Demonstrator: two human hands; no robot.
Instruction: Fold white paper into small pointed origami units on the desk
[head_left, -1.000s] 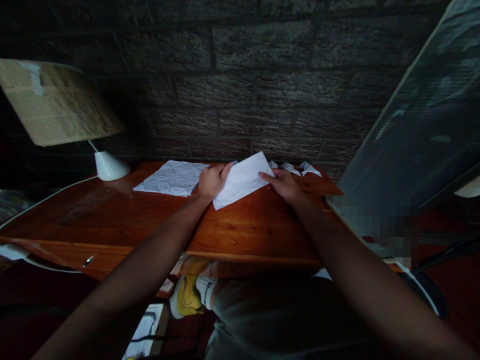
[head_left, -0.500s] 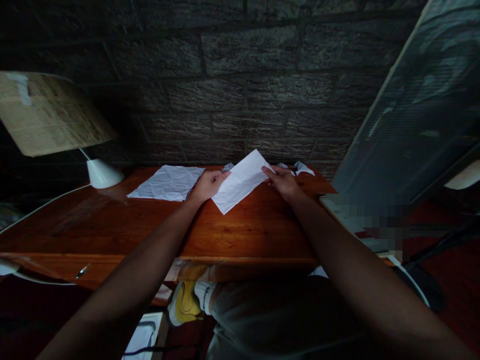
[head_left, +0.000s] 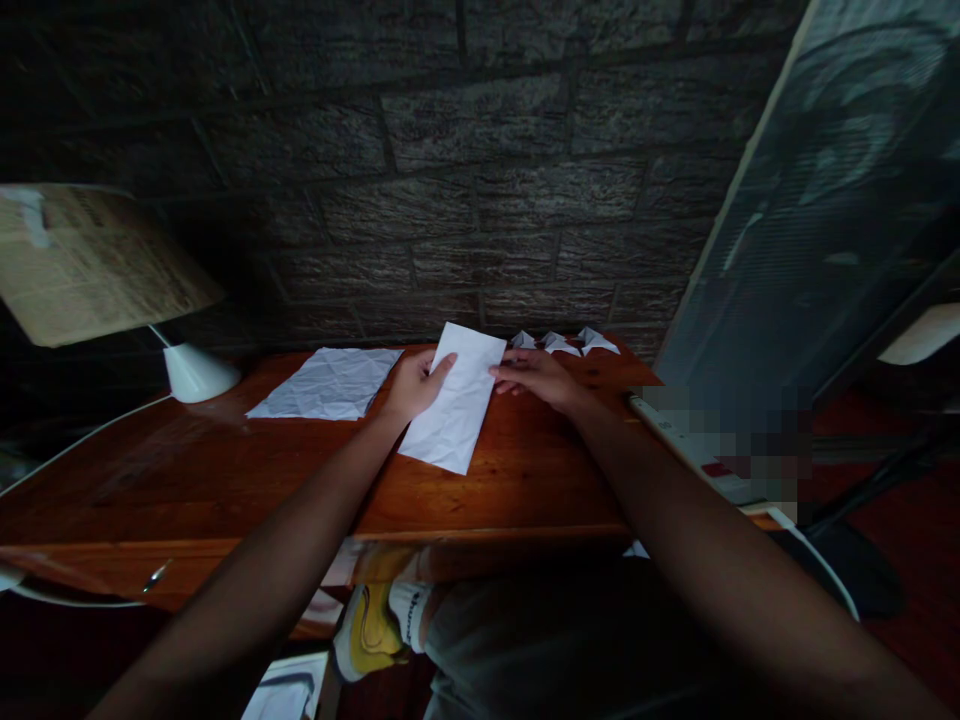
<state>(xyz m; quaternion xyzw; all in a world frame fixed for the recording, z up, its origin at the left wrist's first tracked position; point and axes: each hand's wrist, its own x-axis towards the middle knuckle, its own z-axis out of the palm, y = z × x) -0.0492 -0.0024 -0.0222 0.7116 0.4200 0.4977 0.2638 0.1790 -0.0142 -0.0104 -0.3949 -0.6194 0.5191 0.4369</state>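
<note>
A folded sheet of white paper (head_left: 459,400), creased and oblong, is held above the wooden desk, tilted with its top leaning right. My left hand (head_left: 420,385) grips its left edge, thumb lying across the front face. At the upper right edge my right hand (head_left: 536,377) pinches the paper between thumb and fingers. Behind my right hand, three small folded paper shapes (head_left: 598,342) stand in a row near the wall. To the left of my left hand lies a flat stack of crinkled white paper (head_left: 330,383).
The wooden desk (head_left: 300,470) stands against a dark brick wall (head_left: 517,180). A lamp (head_left: 196,372) with a paper-like shade is at the far left, its white cord trailing. A drawer handle (head_left: 156,576) shows on the front. At right, a panel (head_left: 817,200) leans by the desk.
The folded paper has turned more upright and moved slightly left and nearer to me. My right hand has shifted left with it, uncovering the row of small folded shapes.
</note>
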